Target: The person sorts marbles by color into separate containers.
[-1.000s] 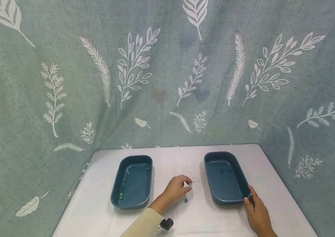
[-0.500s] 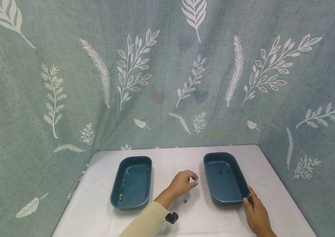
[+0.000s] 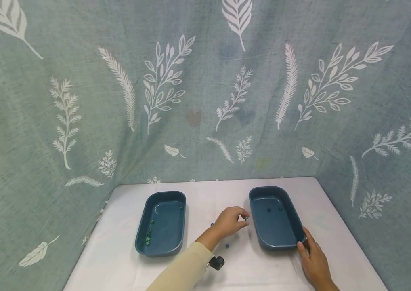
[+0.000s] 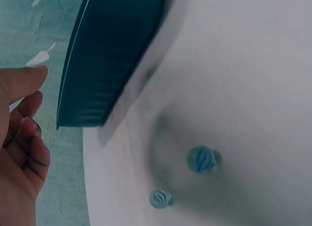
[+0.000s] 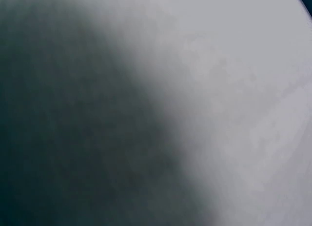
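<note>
My left hand point(image 3: 231, 220) pinches a small bluish marble point(image 3: 247, 218) between thumb and fingertips, just left of the right-hand teal tray point(image 3: 282, 245). In the left wrist view the hand point(image 4: 22, 148) is partly cut off, and the held marble cannot be made out. Two blue-swirled glass marbles point(image 4: 201, 159) lie on the white cloth behind the hand. My right hand point(image 3: 315, 260) grips the near right corner of that tray, thumb in front and fingers along the side. Inside the tray sit two dark-looking marbles point(image 3: 269, 209). The right wrist view is mostly blurred.
A second teal tray point(image 3: 160, 254) stands on the left, with several green marbles point(image 3: 147, 241) in it. White cloth point(image 3: 263, 275) covers the table. A leaf-patterned curtain point(image 3: 198, 101) encloses the back and sides.
My left hand has moved right and away from me with the marble, up to the right tray's left side. A marble left of the wrist has come into view. The right hand stays put.
</note>
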`<action>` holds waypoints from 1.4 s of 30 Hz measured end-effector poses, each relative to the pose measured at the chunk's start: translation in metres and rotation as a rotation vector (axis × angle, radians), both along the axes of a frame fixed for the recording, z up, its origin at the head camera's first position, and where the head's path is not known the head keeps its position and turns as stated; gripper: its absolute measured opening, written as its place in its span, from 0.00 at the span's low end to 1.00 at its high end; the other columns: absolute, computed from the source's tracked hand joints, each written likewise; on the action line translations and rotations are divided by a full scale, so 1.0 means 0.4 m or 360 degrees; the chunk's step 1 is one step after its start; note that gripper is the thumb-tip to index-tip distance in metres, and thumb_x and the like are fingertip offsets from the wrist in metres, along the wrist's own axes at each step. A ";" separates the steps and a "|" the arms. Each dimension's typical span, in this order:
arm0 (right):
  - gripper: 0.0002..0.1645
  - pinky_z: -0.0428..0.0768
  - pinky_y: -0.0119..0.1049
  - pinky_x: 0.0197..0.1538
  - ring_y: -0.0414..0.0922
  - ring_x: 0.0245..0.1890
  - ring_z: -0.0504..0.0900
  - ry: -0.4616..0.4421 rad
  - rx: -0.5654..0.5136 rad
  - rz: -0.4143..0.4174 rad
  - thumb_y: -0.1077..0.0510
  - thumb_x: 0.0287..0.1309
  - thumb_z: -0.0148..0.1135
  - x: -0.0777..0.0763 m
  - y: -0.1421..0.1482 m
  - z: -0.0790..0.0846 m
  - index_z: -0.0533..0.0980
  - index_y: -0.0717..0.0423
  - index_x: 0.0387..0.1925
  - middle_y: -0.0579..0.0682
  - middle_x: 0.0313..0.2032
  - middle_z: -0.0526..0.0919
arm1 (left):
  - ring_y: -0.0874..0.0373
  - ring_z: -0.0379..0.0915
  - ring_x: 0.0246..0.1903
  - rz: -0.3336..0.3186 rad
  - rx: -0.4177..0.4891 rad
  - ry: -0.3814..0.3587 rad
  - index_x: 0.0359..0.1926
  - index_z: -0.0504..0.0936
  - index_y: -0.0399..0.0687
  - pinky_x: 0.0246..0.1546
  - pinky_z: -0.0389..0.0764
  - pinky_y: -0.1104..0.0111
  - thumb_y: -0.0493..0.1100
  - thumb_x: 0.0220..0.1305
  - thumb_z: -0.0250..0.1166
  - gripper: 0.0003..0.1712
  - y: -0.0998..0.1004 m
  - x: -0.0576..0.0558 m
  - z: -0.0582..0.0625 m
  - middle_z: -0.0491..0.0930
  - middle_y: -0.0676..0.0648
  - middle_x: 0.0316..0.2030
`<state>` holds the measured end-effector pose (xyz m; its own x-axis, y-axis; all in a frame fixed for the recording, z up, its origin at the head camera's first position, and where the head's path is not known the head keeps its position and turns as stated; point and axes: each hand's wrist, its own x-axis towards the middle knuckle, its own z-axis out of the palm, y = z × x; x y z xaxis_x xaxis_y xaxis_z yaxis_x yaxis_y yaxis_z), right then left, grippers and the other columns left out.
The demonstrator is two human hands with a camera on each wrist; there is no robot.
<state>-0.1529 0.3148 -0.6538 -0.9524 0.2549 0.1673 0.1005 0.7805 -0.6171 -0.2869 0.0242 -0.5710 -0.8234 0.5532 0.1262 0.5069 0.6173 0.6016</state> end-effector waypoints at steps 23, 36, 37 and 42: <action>0.38 0.68 0.67 0.56 0.69 0.57 0.70 -0.0060 -0.0041 -0.0007 0.41 0.74 0.42 -0.004 -0.002 0.002 0.49 0.53 0.76 0.74 0.61 0.67 | 0.63 0.78 0.39 -0.0123 -0.0176 0.0083 0.42 0.86 0.55 0.35 0.75 0.78 0.46 0.58 0.73 0.11 0.083 -0.034 0.000 0.79 0.63 0.34; 0.37 0.68 0.67 0.55 0.70 0.57 0.70 -0.0003 -0.0022 0.0000 0.42 0.74 0.43 -0.004 0.001 -0.003 0.50 0.53 0.75 0.74 0.61 0.67 | 0.67 0.74 0.36 -0.0178 -0.0272 0.0119 0.45 0.86 0.54 0.37 0.75 0.76 0.47 0.59 0.71 0.12 0.106 -0.031 -0.011 0.78 0.62 0.33; 0.37 0.68 0.67 0.55 0.70 0.57 0.70 0.0001 -0.0019 -0.0001 0.42 0.74 0.43 -0.004 0.000 -0.005 0.50 0.53 0.75 0.73 0.61 0.67 | 0.67 0.74 0.36 -0.0179 -0.0272 0.0126 0.44 0.87 0.55 0.37 0.75 0.76 0.48 0.59 0.71 0.12 0.106 -0.031 -0.014 0.78 0.62 0.33; 0.37 0.68 0.67 0.54 0.70 0.57 0.70 0.0033 -0.0014 -0.0007 0.43 0.74 0.45 -0.006 -0.001 -0.006 0.51 0.53 0.75 0.73 0.61 0.67 | 0.67 0.74 0.36 -0.0162 -0.0246 0.0115 0.43 0.87 0.56 0.37 0.75 0.76 0.48 0.58 0.72 0.11 0.107 -0.033 -0.021 0.78 0.62 0.33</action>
